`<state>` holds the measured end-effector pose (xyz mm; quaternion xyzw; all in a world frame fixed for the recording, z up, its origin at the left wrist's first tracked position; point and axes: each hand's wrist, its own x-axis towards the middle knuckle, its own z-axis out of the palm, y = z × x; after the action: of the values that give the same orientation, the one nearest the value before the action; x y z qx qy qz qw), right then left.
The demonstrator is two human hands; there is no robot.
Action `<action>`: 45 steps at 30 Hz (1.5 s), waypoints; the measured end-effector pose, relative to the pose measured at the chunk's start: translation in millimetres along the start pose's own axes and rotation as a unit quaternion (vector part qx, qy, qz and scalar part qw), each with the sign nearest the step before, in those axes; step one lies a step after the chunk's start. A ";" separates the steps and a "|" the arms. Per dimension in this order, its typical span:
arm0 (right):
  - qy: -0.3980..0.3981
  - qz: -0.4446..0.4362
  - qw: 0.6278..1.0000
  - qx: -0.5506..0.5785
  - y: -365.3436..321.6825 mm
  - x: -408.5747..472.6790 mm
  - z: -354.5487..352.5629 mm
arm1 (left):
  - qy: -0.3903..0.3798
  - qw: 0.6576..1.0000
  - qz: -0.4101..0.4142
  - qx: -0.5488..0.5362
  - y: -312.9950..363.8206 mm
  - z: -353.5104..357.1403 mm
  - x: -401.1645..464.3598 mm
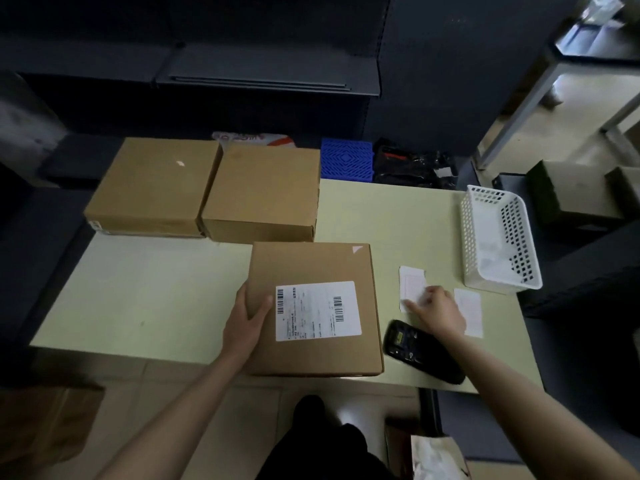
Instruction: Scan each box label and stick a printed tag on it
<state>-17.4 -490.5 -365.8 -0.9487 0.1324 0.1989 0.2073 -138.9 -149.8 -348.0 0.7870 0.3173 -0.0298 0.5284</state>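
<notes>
While your left hand [247,317] clamps the labelled brown cardboard box [311,306] steady, your right hand [438,308], at three o'clock, pinches a white printed tag [410,284] off the worktop [156,299].

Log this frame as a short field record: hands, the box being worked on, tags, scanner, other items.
left hand: grips left edge of labelled box
right hand: fingers on a white tag
second tag: flat on table, right of that hand
scanner: lying on table, beside the box, not held
plain boxes: two, side by side at the back
white basket: right end of table
</notes>
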 end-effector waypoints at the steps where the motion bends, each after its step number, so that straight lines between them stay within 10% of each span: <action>1: 0.008 0.014 1.000 -0.011 -2.8 1.6 3.1 | 0.002 1.000 0.000 -0.004 0.3 0.1 0.0; 28: 0.095 0.028 0.991 0.088 0.0 2.8 -18.8 | 0.031 0.997 0.058 0.040 8.0 -4.4 9.4; 34: 0.069 -0.048 0.975 0.207 -41.9 -27.3 -35.4 | 0.064 0.971 0.182 0.139 54.1 -6.0 11.3; 45: -0.044 -0.200 0.917 0.343 -126.7 -96.7 -41.8 | -0.074 0.973 0.217 -0.037 157.1 22.2 -5.4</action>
<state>-47.3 -381.5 -246.0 -0.8164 -0.0093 0.1374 0.5608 -53.4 -209.0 -228.0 0.8127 0.1000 0.0394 0.5726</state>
